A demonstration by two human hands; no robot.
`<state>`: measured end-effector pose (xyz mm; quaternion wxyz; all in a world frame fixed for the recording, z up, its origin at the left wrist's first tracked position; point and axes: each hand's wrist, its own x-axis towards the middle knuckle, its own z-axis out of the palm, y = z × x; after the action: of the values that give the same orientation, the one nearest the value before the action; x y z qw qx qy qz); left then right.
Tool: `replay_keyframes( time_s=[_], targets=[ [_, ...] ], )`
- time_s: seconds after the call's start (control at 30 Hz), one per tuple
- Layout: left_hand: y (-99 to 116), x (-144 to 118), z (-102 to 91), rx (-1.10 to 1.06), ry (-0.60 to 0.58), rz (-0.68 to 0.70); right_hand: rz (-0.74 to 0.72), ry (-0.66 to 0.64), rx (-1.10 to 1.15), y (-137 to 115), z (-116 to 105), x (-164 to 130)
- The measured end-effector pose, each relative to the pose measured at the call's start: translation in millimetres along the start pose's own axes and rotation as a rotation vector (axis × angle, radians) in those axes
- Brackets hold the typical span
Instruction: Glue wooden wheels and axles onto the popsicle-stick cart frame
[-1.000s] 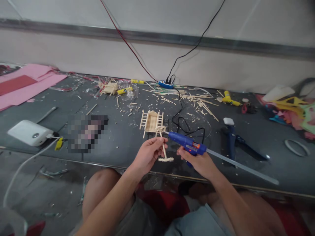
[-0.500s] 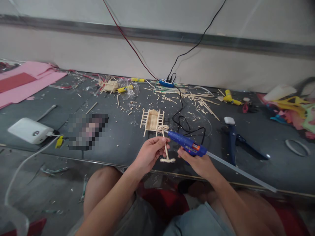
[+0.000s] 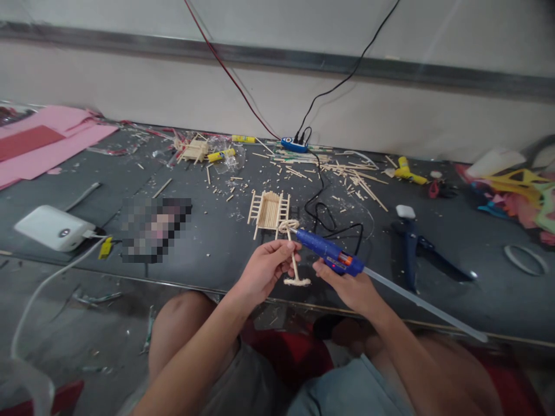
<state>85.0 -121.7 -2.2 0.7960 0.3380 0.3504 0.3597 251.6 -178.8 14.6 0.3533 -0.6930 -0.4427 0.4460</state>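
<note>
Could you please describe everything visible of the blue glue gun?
The glue gun has a blue, plastic-looking body with a red light and an orange patch on its side. A whitish, translucent glue stick juts from its back. The right hand grips it, hiding most of the handle. It points away and leftward, its nozzle at the coiled end of the stick piece in the left hand; contact is unclear.

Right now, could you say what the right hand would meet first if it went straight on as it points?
Probably the looped end of the stick in the left hand, with the glue gun in the right hand leading; depth is unclear.
</note>
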Motion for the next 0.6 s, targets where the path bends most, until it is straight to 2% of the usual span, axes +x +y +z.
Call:
replay_keyframes(
  time_s=[0.6],
  targets=[
    [1.8,-1.3,0.8,-0.007,0.002,-0.002,0.036,0.01,-0.011,-2.7,-1.4,-1.7]
  ],
)
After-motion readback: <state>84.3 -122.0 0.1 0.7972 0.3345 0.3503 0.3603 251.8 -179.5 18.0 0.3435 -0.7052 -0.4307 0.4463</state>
